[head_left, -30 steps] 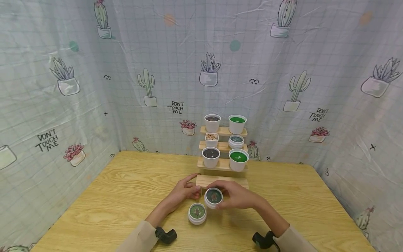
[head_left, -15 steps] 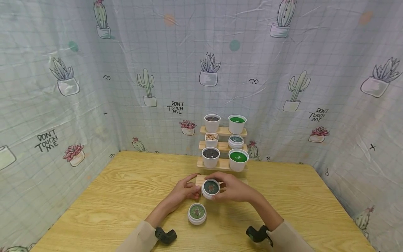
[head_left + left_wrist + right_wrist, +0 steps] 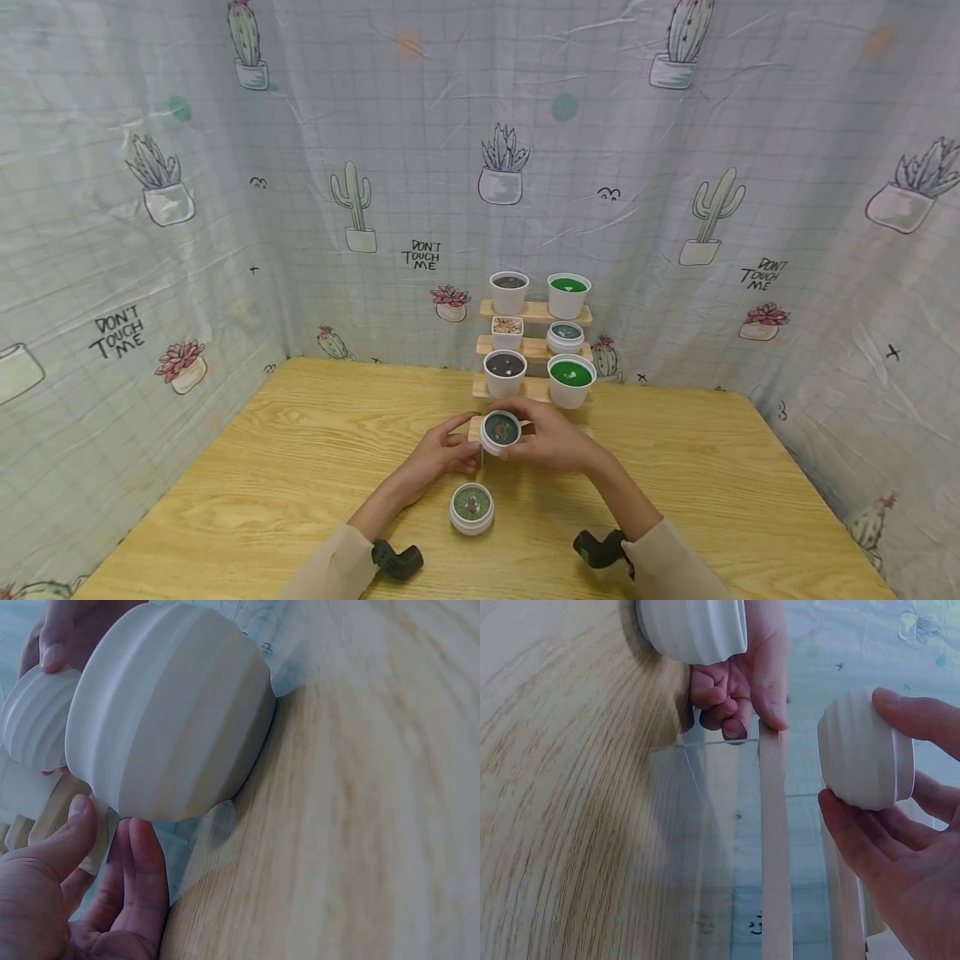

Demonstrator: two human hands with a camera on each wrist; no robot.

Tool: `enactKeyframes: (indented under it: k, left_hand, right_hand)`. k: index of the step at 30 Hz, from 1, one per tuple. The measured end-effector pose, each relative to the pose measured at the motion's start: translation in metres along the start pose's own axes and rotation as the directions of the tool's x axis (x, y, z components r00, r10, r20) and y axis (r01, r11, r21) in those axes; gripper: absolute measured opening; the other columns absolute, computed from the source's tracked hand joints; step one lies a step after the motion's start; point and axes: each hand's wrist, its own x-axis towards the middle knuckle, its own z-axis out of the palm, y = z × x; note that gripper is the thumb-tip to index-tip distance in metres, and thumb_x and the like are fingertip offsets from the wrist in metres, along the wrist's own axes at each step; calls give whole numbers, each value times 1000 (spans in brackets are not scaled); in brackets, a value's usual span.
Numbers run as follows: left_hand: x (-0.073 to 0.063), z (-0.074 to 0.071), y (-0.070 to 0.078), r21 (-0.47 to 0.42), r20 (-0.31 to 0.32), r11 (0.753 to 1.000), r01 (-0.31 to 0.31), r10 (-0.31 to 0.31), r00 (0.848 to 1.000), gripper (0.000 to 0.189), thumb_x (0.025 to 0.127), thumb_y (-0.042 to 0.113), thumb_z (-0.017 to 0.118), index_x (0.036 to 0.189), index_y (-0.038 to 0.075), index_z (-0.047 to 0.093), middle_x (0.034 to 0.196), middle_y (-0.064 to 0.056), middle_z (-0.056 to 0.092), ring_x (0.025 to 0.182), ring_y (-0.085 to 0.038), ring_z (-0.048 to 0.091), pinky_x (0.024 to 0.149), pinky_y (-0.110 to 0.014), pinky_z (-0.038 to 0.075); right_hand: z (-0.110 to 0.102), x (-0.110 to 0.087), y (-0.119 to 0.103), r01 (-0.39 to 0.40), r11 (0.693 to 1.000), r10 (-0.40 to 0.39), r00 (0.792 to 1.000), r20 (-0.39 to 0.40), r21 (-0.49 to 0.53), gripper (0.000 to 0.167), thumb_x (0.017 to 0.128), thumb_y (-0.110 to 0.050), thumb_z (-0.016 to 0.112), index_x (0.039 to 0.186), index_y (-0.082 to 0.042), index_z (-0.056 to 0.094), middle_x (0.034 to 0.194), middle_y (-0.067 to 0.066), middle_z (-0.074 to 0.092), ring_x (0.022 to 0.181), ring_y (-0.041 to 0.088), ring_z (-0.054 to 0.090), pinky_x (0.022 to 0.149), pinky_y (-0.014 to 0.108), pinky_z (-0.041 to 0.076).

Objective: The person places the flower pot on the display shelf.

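Observation:
My right hand holds a small white ribbed pot by its sides, thumb in front and fingers behind. Dark green filling with a reddish centre shows in its top. The pot is above the left part of the lowest wooden step of a tiered stand. My left hand grips the left end of that step; in the right wrist view its thumb lies on the board's end. Another white ribbed pot, with light green filling, stands on the table by the left hand and looms large in the left wrist view.
Higher steps carry a black-filled cup, two green-filled cups, a square pot of pebbles, a small ribbed pot and a brown-filled cup. Clear side panels support the step. A cactus-print curtain surrounds the table.
My right hand has carried the dark green pot forward, up and slightly left, from before the stand to over its lowest step. The left hand has stayed at the step's end.

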Motion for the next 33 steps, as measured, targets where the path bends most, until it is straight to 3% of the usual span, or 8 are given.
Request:
enactKeyframes:
  k: [12, 22, 33]
  left_hand:
    - [2, -1, 0, 6, 6, 1000, -15, 15, 1000, 74, 102, 15, 66, 163, 9, 26, 97, -2, 71, 85, -13, 70, 83, -30, 63]
    - [3, -1, 1, 8, 10, 1000, -24, 24, 1000, 75, 102, 17, 67, 164, 9, 25, 96, -2, 72, 86, -13, 70, 83, -31, 63]
    - [2, -1, -2, -5, 11, 1000, -13, 13, 1000, 76, 101, 17, 68, 164, 10, 25, 94, -2, 72, 84, -13, 70, 82, -30, 63]
  right_hand:
    - [4, 4, 4, -84, 993, 96, 982, -161, 81, 64, 82, -11, 87, 136, -3, 53, 132, 14, 62, 123, 31, 62, 106, 50, 54]
    - [7, 6, 10, -65, 998, 66, 976, -206, 12, 61, 81, -10, 88, 132, -1, 56, 128, 17, 65, 118, 32, 65, 101, 46, 58]
    - [14, 6, 12, -118, 993, 115, 962, -247, 5, 62, 79, -12, 90, 133, -5, 59, 127, 11, 68, 115, 28, 67, 101, 46, 58]
